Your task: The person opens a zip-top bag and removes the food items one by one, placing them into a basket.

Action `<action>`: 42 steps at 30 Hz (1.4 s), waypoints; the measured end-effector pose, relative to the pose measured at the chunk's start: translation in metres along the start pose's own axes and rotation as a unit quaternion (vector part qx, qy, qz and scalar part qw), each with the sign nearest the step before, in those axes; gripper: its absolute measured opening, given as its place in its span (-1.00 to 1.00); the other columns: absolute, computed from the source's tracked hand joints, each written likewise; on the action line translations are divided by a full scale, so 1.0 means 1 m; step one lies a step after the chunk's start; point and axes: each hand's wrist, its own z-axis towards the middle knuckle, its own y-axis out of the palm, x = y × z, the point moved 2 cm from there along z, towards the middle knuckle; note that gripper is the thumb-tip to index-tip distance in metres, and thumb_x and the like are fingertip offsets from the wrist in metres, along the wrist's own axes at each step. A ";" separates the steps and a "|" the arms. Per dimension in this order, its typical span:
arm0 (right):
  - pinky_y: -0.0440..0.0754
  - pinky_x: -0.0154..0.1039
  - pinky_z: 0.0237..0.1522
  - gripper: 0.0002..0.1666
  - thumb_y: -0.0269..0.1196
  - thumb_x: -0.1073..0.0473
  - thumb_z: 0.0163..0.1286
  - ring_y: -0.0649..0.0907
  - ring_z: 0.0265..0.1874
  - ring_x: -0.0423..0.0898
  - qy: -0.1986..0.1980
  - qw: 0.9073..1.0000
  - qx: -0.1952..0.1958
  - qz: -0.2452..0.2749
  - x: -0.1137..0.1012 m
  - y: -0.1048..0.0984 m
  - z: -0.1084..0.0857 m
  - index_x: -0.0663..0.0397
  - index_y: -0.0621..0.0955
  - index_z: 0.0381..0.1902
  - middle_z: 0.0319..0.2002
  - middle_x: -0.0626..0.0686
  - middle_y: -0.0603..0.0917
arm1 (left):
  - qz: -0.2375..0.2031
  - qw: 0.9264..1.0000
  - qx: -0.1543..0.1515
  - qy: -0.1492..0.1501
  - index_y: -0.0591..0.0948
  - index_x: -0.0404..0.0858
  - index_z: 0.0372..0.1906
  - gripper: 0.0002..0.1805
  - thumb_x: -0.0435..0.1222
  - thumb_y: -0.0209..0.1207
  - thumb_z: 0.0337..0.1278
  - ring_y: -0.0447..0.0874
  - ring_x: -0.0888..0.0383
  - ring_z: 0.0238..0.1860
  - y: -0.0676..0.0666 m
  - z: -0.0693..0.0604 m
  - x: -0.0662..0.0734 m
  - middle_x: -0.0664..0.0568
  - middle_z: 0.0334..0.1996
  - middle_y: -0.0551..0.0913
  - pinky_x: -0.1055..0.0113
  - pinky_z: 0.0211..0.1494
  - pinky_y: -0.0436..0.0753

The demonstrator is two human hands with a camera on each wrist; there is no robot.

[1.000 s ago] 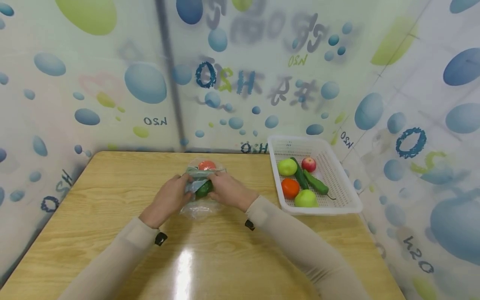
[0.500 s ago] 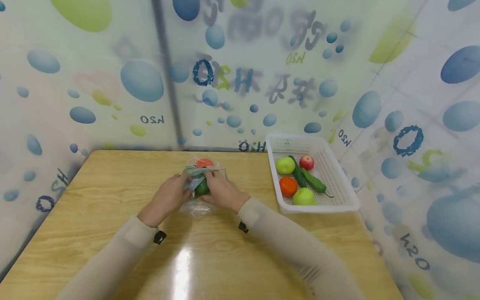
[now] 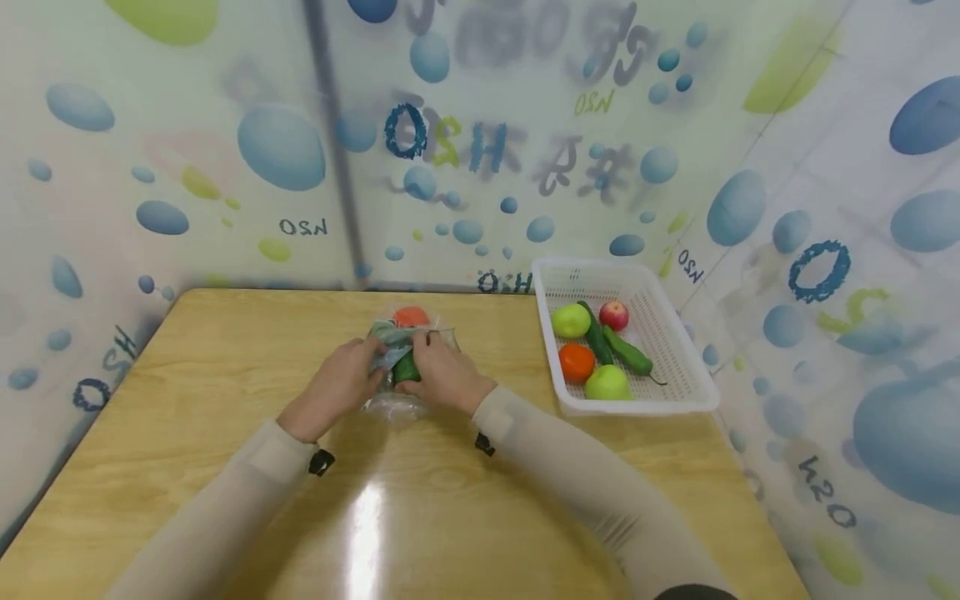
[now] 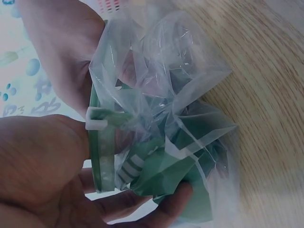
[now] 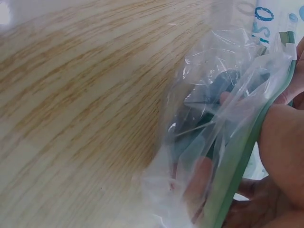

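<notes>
A clear plastic zip bag (image 3: 396,408) with a green closure strip (image 4: 96,161) lies on the wooden table. A small white slider (image 4: 96,124) sits on the strip. Through the film I see a dark green vegetable (image 3: 407,368), its kind unclear, and a round orange-red thing (image 3: 411,317) at the far end. My left hand (image 3: 336,385) grips the bag's left side, thumb at the strip and fingers curled on the film. From the right, my right hand (image 3: 450,373) pinches the bag near the strip; film partly hides its fingertips.
At the right rear stands a white perforated basket (image 3: 678,354). It holds green apples (image 3: 609,383), a red apple (image 3: 613,315), a tomato (image 3: 577,363), a cucumber (image 3: 595,333) and a green pepper (image 3: 628,352). A patterned wall (image 3: 450,208) borders the table's back.
Both hands keep hold of the bag in nearly the same place. The right hand has shifted slightly left along the strip, and the head view has tilted a little.
</notes>
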 end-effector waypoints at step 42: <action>0.86 -0.06 0.29 -0.10 0.62 0.01 0.54 0.80 0.30 0.09 -0.054 0.994 0.020 0.092 0.007 -0.033 -0.020 0.22 0.53 0.66 0.47 0.29 0.72 | -0.022 0.999 -0.015 -0.030 0.65 -0.54 0.30 -0.61 -0.40 0.40 0.57 0.74 -0.12 -0.18 -0.002 0.000 0.001 -0.44 0.01 0.78 0.00 -0.17 0.77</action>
